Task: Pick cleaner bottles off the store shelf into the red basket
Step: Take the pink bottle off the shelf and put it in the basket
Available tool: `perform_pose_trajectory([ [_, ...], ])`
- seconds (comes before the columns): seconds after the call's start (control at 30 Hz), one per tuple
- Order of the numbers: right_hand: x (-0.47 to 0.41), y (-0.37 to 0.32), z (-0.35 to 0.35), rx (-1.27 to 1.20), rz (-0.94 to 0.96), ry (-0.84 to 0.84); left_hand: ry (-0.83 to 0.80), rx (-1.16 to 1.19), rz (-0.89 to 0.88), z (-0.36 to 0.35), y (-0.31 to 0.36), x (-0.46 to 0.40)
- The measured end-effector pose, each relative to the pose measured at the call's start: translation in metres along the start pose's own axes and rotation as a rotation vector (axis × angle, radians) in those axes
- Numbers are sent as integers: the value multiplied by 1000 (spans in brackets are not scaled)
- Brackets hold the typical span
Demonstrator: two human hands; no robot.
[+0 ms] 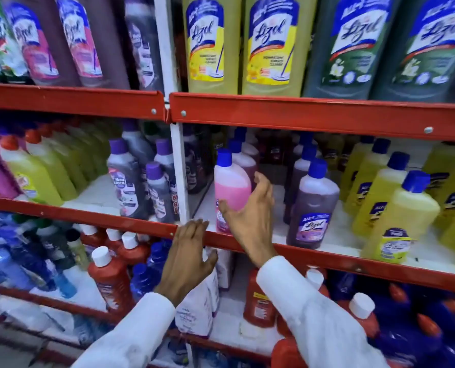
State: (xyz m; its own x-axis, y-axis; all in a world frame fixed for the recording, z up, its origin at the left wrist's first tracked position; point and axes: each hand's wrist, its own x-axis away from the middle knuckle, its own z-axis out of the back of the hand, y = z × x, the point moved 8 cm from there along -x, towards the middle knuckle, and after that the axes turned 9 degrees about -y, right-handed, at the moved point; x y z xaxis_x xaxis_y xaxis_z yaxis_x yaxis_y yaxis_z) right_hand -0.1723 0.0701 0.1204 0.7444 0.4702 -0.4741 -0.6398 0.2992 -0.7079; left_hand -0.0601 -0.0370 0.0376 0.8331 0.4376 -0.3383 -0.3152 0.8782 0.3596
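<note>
A pink cleaner bottle [230, 185] with a blue cap stands at the front of the middle shelf [314, 252], just right of the white upright. My right hand [250, 208] curls around its right side, fingers spread; thumb and fingertips touch the bottle without closing on it. My left hand [187, 257] hovers open in front of the red shelf lip, fingers apart and holding nothing. A purple Lizol bottle [310, 205] stands just right of my right hand. The red basket is out of view.
Yellow bottles [397, 216] fill the right of the middle shelf, purple-capped grey ones [129, 181] the left. Large Lizol bottles [211, 43] line the top shelf. Red bottles with white caps [109, 277] crowd the lower shelf. A white upright [179, 168] splits the bays.
</note>
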Motion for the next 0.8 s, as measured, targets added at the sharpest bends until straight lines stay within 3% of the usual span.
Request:
perform_pose_trajectory([
  [0.1, -6, 9, -30, -133, -227, 86, -63, 10, -30, -20, -11, -5],
  [0.2, -14, 13, -42, -194, -255, 147, -88, 12, -56, -30, -16, -6],
  [0.47, -22, 3, 12, -475, 7, 155, -74, -26, -109, -29, -20, -11],
  [0.57, -24, -8, 46, -752, 147, 20, -49, 69, -107, -26, -7, -16],
  [0.7, -17, -24, 58, -1365, 137, -371, 8, 187, -213, -19, 28, -16],
  [0.8, -13, -34, 75, -1519, 152, -523, -12, 202, -254, -23, 46, -20],
])
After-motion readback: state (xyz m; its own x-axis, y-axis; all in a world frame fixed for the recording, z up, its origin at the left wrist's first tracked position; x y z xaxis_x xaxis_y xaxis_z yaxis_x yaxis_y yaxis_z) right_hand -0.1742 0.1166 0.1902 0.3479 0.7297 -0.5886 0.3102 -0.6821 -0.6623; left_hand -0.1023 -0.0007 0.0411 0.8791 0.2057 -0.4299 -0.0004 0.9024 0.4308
